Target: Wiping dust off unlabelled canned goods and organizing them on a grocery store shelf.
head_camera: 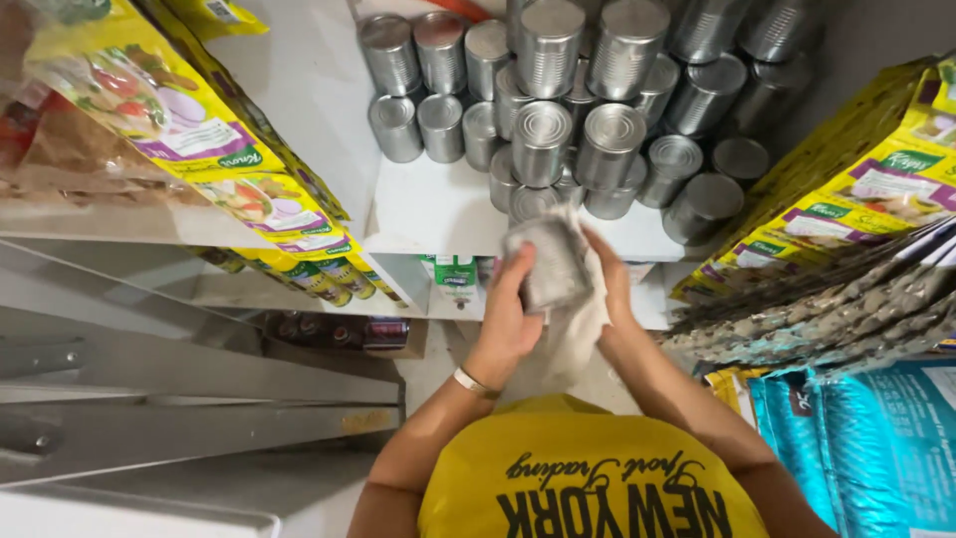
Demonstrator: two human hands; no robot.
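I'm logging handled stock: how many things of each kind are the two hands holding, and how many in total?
silver can: 1, gripped by the left hand
pale cloth: 1, pressed around the can by the right hand
Total: 2

Unlabelled round tins (541, 139): bare silver metal, shiny, ridged lids
Pale grey cloth (578, 309): soft, matt, creased
Yellow printed packets (169, 110): glossy plastic film
Teal sacks (876, 448): shiny woven-look plastic
White shelf (438, 214): smooth, painted, matt
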